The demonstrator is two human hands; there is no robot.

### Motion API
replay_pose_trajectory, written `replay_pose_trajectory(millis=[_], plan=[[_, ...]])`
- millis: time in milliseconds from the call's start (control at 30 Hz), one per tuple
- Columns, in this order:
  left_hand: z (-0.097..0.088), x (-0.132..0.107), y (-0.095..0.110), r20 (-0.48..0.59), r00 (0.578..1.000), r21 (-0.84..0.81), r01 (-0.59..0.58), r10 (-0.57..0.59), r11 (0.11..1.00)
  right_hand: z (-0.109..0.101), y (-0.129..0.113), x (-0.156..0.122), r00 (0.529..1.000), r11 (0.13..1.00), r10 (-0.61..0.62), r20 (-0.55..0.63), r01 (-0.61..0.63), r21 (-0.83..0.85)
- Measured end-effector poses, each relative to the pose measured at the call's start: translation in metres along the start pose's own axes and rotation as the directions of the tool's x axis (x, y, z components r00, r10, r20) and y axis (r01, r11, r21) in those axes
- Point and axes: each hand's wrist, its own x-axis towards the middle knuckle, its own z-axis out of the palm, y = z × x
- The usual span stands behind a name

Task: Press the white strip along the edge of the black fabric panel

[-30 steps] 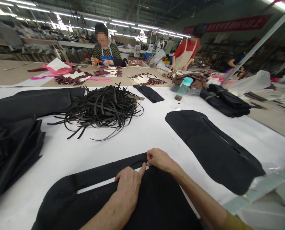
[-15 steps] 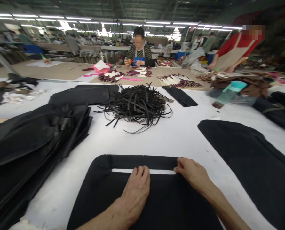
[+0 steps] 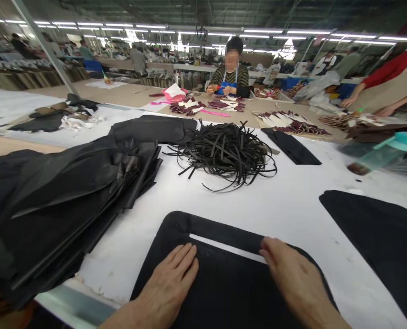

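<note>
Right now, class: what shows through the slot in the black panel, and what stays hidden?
White table covering shows through the slot in the black panel. The left hand and right hand cover parts of it; whatever lies under the rest cannot be seen.

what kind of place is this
Probably a leather-goods or bag factory: a heap of thin black strips, stacked black cut panels, and an aproned worker at burgundy cut pieces.

The black slotted panel point(image 3: 230, 283) runs off the bottom edge, the red-sleeved co-worker point(image 3: 391, 87) is cut off at right, and the teal-capped bottle point(image 3: 377, 157) is blurred.
</note>
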Motion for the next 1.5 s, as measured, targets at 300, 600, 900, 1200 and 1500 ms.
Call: replay_pose_trajectory(millis=[300, 600, 900, 1200, 1500], plan=[[0.025, -0.003, -0.011, -0.098, 0.991, 0.050, 0.093, -0.087, 0.994, 0.016, -0.133, 0.047, 0.957, 0.937, -0.269, 0.105, 0.235, 0.260], [0.035, -0.010, -0.008, -0.124, 0.982, 0.018, 0.148, -0.145, 0.989, 0.019, -0.146, 0.070, 0.970, 0.978, -0.134, 0.203, 0.095, 0.188], [0.034, -0.009, -0.005, -0.095, 0.986, 0.023, 0.140, -0.137, 0.990, 0.016, -0.147, 0.081, 0.965, 0.980, -0.144, 0.217, 0.109, 0.164], [0.014, -0.014, -0.018, -0.226, 0.883, -0.402, 0.299, -0.411, 0.865, 0.014, -0.093, 0.049, 0.987, 0.975, -0.139, -0.077, 0.150, 0.165], [-0.003, 0.013, -0.020, -0.127, 0.990, -0.192, 0.038, -0.064, 0.981, 0.065, -0.060, -0.013, 0.863, 0.857, -0.463, -0.201, 0.494, 0.149]])
